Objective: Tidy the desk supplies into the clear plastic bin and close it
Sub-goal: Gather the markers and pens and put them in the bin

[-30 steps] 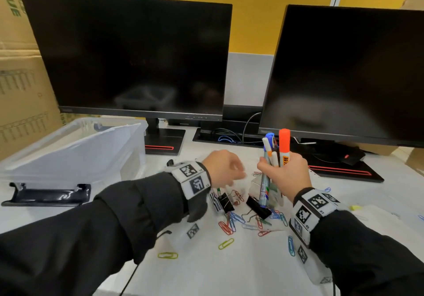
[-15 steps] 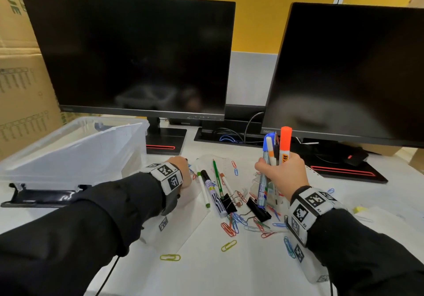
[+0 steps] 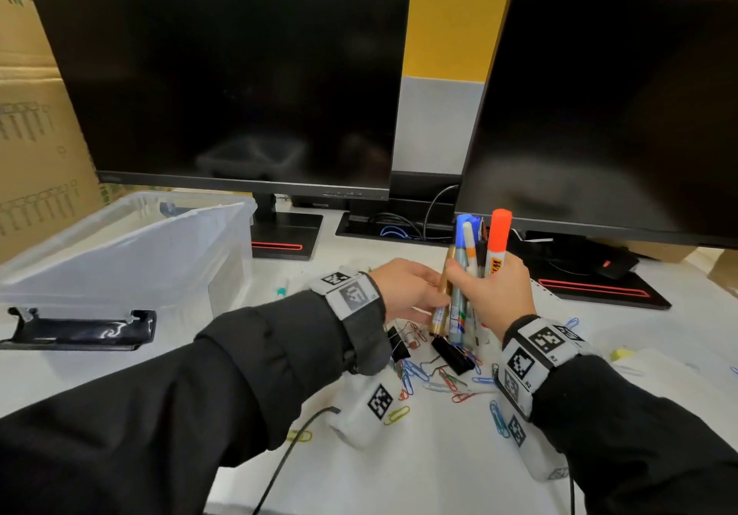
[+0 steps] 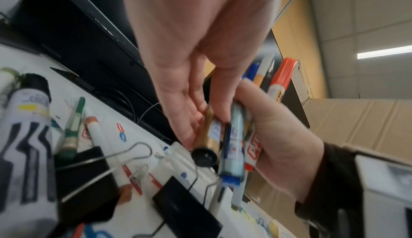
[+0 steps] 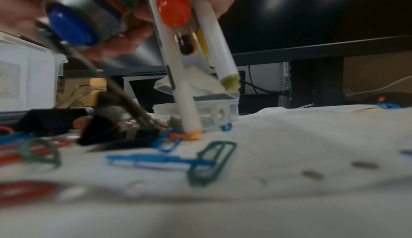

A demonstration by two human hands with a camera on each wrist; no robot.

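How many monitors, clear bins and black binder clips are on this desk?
Monitors: 2
Clear plastic bin: 1
Black binder clips: 2
Total: 5

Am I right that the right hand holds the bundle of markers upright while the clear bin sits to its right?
Not quite: the clear bin sits to the left, as the head view shows. The right hand does hold the bundle of markers upright.
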